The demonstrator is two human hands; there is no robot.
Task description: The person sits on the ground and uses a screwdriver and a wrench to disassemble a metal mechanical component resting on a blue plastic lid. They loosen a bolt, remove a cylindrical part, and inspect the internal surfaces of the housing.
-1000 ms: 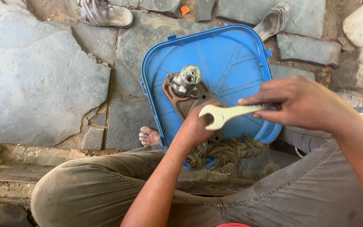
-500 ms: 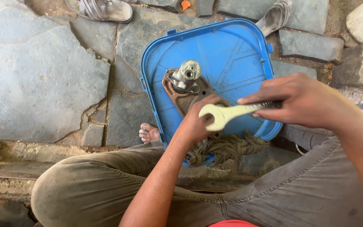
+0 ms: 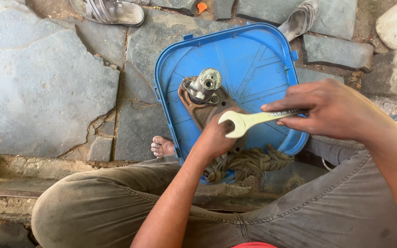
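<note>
Right hand (image 3: 331, 110) is closed around the handle of a pale open-ended wrench (image 3: 249, 121), with thumb and fingers pinching the shaft near its far end. The open jaw of the wrench points toward the left hand (image 3: 217, 135), which is closed on the near end of a rusty brown metal part (image 3: 205, 105) and presses it down. This part lies on the blue plastic lid (image 3: 253, 59), near the lid's middle, and it carries a grey threaded stub with a round top (image 3: 205, 82) that stands up at its far end.

To do this step well, I judge that the left hand should hold the part firmly against the lid, so that it does not slide when force comes. The wrench jaw should sit fully and flat on the nut or bolt head before any turning, because a half-seated jaw can slip and round the corners. Gripping the shaft far from the jaw, as now, gives good leverage.

Counted: one wrench, one metal part, one blue lid. One dark rag (image 3: 249, 163) lies bunched at the near edge of the lid. On the stone floor (image 3: 47, 87) there are two sandals, one (image 3: 113, 11) at the upper left and one (image 3: 299, 20) beyond the lid. One small orange piece (image 3: 201, 7) lies at the top edge. One bare foot (image 3: 161, 147) shows beside the lid.
</note>
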